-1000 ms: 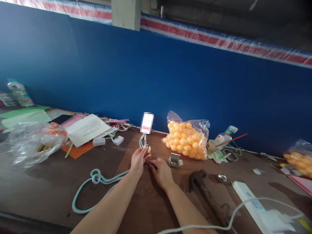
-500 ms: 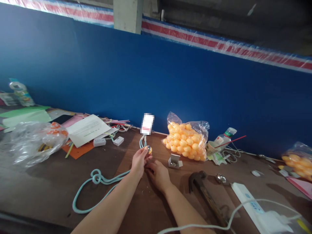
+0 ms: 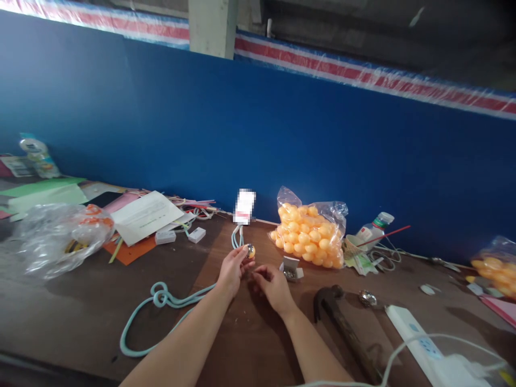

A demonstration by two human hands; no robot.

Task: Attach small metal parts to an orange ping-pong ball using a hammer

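Observation:
Pinched in the fingers of my left hand (image 3: 231, 274) is a small orange ball (image 3: 250, 251), its upper side covered with shiny silver pieces. My right hand (image 3: 274, 287) is just to the right of it, low over the table, with thumb and fingertips pressed together. Whatever lies between those fingertips, if anything, is too small to make out. A small open white box (image 3: 291, 270) with little shiny metal pieces inside stands just beyond my right hand. Behind it is a clear bag of orange balls (image 3: 308, 234).
A light-blue cord (image 3: 129, 328) lies looped left of my forearms. To the right are a claw hammer (image 3: 346, 328), a silver-studded ball (image 3: 367, 298) and a white power strip (image 3: 415, 338) with its cable. Papers (image 3: 147, 217) and a crumpled plastic bag (image 3: 48, 236) cover the left side.
My right hand has drawn a little away from my left hand, rightward toward the small white box. The left hand keeps hold of the ball.

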